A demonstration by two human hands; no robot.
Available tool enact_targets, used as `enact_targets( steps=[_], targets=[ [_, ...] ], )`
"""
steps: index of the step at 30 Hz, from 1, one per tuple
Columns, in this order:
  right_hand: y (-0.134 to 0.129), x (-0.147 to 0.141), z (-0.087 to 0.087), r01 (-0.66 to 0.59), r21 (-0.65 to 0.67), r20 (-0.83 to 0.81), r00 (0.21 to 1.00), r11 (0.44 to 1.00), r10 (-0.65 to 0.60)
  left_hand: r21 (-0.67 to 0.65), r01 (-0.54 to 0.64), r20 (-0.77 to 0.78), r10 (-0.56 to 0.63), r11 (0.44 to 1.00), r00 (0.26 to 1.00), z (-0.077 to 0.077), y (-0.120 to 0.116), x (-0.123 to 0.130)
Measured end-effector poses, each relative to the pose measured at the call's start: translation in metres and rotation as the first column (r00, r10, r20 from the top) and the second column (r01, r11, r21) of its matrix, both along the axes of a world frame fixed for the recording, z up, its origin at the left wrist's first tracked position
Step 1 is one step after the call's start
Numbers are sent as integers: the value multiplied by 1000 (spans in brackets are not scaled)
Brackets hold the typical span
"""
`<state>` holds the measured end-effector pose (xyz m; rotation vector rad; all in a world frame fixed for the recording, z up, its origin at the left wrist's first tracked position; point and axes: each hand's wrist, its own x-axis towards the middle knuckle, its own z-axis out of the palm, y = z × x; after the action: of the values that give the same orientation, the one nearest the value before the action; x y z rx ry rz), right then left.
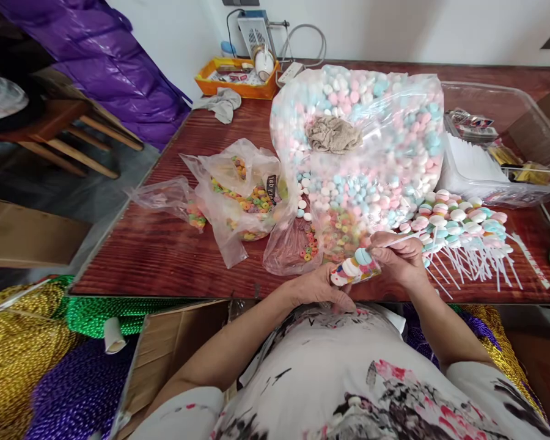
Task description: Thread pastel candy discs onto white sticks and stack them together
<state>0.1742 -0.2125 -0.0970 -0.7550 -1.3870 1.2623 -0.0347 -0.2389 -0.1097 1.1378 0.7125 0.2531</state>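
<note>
Close in front of my body, my left hand (323,288) is closed around a small printed clear wrapper (365,275). Inside that wrapper sits a skewer of pastel candies (355,263), white, blue and pinkish. My right hand (402,260) pinches the skewer by its end, with the white stick sticking out up to the right. Right of my hands lies a pile of similar candy skewers (462,223) with their white sticks toward me. Just beyond my hands is a large clear bag of pink, blue and white candies (362,165).
Bags of colourful ring-shaped pieces (252,195) lie left on the brown table (132,256). A crumpled cloth (333,134) rests on the big bag. A clear plastic bin (481,192) stands right, an orange tray (242,90) at the back. Shiny bead strands (22,330) are below, left.
</note>
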Motion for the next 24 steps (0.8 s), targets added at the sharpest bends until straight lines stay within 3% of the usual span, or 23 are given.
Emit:
enact_targets(
  steps=[2, 3, 5, 7, 9, 14, 19, 22, 24],
  targets=[
    [0, 0, 0, 93, 22, 9, 996, 995, -93, 150, -166, -41, 174, 975, 984, -2, -5, 3],
    [-1, 0, 0, 134, 19, 22, 991, 991, -134, 285, -231, -77, 262, 930, 962, -1, -6, 4],
    [-2, -1, 1, 195, -5, 60, 979, 981, -194, 571, -255, -176, 419, 780, 891, 0, -8, 3],
    [-4, -3, 1, 246, -38, 69, 968, 969, -243, 747, -166, -273, 525, 644, 806, 0, -7, 1],
    [-4, -6, 0, 286, -78, 22, 958, 955, -286, 808, -108, -304, 569, 579, 764, -2, -6, -1],
    [-4, -11, -4, 328, -154, -84, 936, 932, -343, 866, -90, -275, 620, 492, 735, -7, -3, -6],
    [-10, -17, -6, 278, -120, -67, 956, 953, -287, 888, -77, -253, 622, 453, 741, -10, -5, -4],
    [-14, -20, -3, 149, 46, 18, 988, 988, -150, 833, -170, -197, 570, 526, 798, -10, -8, -1],
    [-13, -17, 1, 59, 176, 103, 992, 983, -78, 736, -257, -133, 506, 627, 852, -8, -10, -1]
  ],
)
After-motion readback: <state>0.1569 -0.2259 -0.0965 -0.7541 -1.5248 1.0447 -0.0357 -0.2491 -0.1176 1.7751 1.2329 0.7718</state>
